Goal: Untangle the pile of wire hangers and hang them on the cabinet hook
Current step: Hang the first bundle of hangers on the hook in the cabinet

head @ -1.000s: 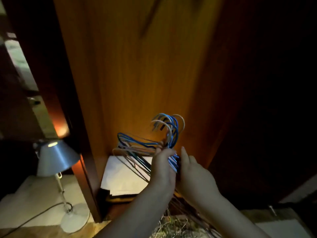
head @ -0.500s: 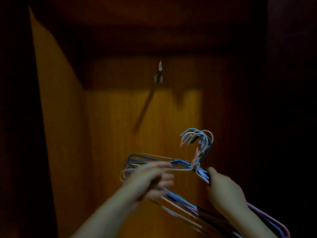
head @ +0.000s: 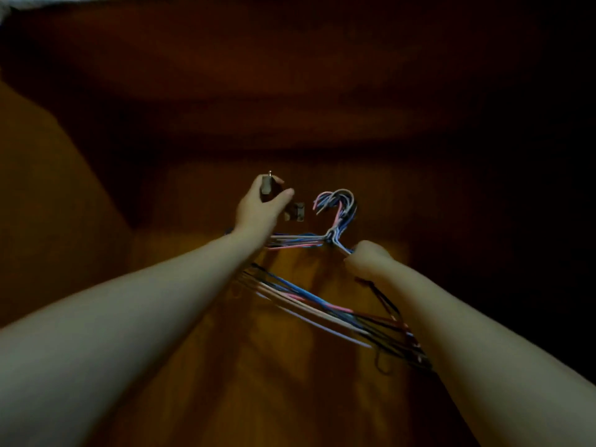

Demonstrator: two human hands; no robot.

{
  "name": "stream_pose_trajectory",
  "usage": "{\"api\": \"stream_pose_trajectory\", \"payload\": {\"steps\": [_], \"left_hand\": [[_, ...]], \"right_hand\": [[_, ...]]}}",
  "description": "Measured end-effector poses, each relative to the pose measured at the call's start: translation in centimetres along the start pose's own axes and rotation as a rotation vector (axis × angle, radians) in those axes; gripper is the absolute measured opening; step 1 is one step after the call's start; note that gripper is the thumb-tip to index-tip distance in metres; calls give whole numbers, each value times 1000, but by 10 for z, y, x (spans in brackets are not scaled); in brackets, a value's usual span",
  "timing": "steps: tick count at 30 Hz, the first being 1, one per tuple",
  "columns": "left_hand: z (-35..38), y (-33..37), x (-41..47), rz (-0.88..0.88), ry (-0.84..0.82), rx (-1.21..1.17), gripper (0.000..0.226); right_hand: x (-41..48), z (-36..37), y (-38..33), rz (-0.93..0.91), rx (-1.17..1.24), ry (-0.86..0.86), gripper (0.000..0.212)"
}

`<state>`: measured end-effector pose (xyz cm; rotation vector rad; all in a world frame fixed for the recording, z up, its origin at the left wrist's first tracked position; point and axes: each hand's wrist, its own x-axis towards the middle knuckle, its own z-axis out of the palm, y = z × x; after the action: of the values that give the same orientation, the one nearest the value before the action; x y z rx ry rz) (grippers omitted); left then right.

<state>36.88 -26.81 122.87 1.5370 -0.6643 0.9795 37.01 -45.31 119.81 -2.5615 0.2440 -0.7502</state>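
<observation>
Several hangers (head: 332,235), hooks up, right hand (head: 367,259) gripping

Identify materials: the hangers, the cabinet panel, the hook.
Hangers: thin wire, likely metal under a matte blue, pink and white coating; the necks are twisted. Cabinet panel: wood or veneer, orange-brown with faint grain and a slight sheen. Hook: dark block with a glinting tip, probably metal; too dim to be sure.

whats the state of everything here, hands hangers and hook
left hand: raised, fingers pinching the cabinet hook
right hand: gripping the wire hangers just below their necks
wire hangers: bunched together, held up beside the cabinet hook, not yet hung
cabinet hook: no hanger on it
</observation>
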Motion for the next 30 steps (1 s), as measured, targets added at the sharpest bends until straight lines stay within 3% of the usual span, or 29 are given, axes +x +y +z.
{"api": "stream_pose_trajectory", "payload": {"steps": [3,8,12,15,18,23,24,27,28,30], "left_hand": [[-5,-12,5,145,54,189,14],[0,-22,3,219,127,128,9],[-4,-25,5,229,82,83,14],[-10,-25,7,193,-49,34,19],[-18,-25,10,164,-167,42,27],[-19,-27,10,156,-190,22,37],[-19,-27,10,156,-194,1,38],[-19,-29,10,149,-205,-29,43],[-19,-30,11,144,-214,-30,45],[-19,-31,12,129,-237,-28,49]], "right_hand": [[37,0,-11,-26,-28,37,5],[75,15,-44,-141,27,33,10],[90,39,-51,-277,-228,5,22],[89,53,-36,-361,-367,11,31],[86,54,-34,-402,-437,40,34],[86,58,-38,-449,-594,80,31],[87,62,-38,-455,-554,31,37],[84,61,-44,-378,-212,-227,88],[81,55,-47,-337,-14,-308,96],[78,44,-52,-315,429,-363,91]]}}
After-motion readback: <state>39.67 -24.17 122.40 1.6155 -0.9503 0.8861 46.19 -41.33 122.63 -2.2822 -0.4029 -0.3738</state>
